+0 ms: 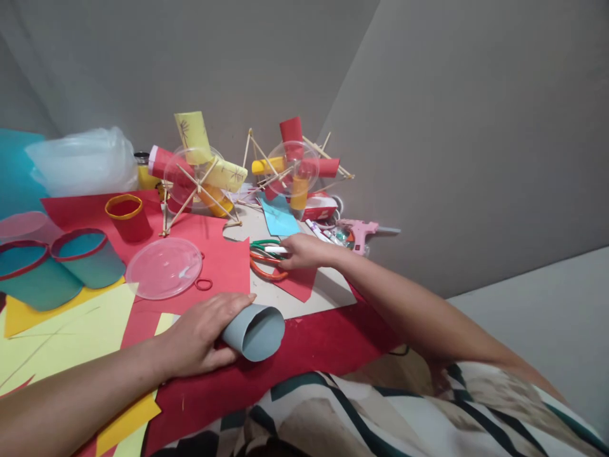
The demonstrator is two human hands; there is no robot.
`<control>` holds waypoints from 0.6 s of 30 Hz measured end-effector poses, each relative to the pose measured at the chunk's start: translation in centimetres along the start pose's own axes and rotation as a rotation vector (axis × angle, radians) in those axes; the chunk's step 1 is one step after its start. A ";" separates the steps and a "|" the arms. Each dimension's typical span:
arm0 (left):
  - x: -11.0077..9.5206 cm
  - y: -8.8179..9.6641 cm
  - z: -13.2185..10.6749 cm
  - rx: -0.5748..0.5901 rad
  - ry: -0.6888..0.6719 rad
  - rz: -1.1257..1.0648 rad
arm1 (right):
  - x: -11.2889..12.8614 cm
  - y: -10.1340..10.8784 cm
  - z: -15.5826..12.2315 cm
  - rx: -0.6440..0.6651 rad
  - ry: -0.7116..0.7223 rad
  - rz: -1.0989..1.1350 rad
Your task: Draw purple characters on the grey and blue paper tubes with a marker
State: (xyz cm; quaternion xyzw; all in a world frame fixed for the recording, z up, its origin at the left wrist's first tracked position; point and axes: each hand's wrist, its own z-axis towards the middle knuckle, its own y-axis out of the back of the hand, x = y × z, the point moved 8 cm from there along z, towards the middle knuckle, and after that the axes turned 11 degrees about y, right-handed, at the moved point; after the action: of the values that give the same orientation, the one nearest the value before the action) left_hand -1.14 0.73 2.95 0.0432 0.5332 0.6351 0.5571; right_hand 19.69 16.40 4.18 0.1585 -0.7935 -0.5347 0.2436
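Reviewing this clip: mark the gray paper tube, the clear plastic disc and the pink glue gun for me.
Gray paper tube (238, 327): head view, outer side wall.
Clear plastic disc (164, 269): head view, middle of its flat face.
Pink glue gun (363, 230): head view, body above the handle.

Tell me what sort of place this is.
Probably a craft workspace in a room's corner, judging by the pink glue gun, the wheel of paper tubes on sticks, and the grey paper tube in the left hand.
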 end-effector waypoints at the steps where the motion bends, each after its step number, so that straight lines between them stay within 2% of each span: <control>1: 0.0 0.0 0.0 -0.007 0.000 -0.005 | -0.9 0.1 -0.6 -0.013 -0.014 0.003; 5: 0.2 -0.1 -0.2 -0.008 0.011 -0.001 | -4.6 0.2 -2.2 -0.068 -0.085 0.031; 10: 0.3 0.1 -0.2 -0.038 0.056 0.017 | -7.6 -0.1 -1.7 -0.134 -0.150 0.126; 14: 1.4 0.9 0.2 -0.120 0.267 -0.066 | -8.6 1.4 -1.7 -0.366 -0.119 0.253; 18: 3.2 1.7 0.7 -0.178 0.495 -0.204 | -7.8 3.6 -4.1 -0.684 -0.067 0.445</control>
State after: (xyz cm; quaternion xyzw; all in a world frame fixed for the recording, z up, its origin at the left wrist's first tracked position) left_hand -2.99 3.87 2.75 -0.2163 0.5969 0.6112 0.4727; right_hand 28.52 18.59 7.09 -0.1247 -0.5923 -0.7068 0.3661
